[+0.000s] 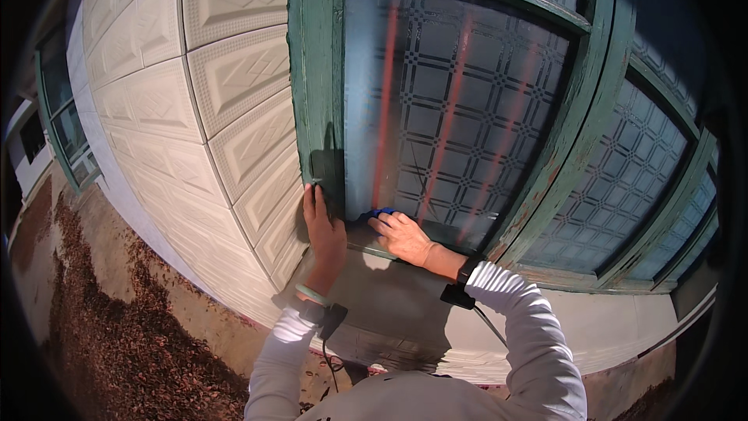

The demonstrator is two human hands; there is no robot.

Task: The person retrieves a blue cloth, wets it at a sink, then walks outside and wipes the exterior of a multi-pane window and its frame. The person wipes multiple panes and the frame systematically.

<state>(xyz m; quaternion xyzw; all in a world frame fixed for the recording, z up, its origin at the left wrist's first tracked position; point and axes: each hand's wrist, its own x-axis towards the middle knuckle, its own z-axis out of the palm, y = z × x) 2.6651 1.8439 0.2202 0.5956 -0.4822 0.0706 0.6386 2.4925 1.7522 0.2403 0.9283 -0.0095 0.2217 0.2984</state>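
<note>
My right hand (406, 240) grips a blue cloth (380, 212), pressed to the lower left corner of a patterned window pane (450, 105). Most of the cloth is hidden under my fingers. Against the green wooden window frame (318, 59), just left of the pane, my left hand (324, 240) rests with its fingers pointing up and holds nothing. Reddish vertical streaks show in the glass. Both wrists carry dark straps with small black boxes and cables, and a pale bangle (311, 294) circles the left one.
Cream embossed wall tiles (236, 76) adjoin the frame on the left. A stone-coloured sill (526, 313) juts out below the window. More patterned panes (608, 181) stand to the right, where the green paint is peeling. Brown dry leaves (134, 327) cover the ground at lower left.
</note>
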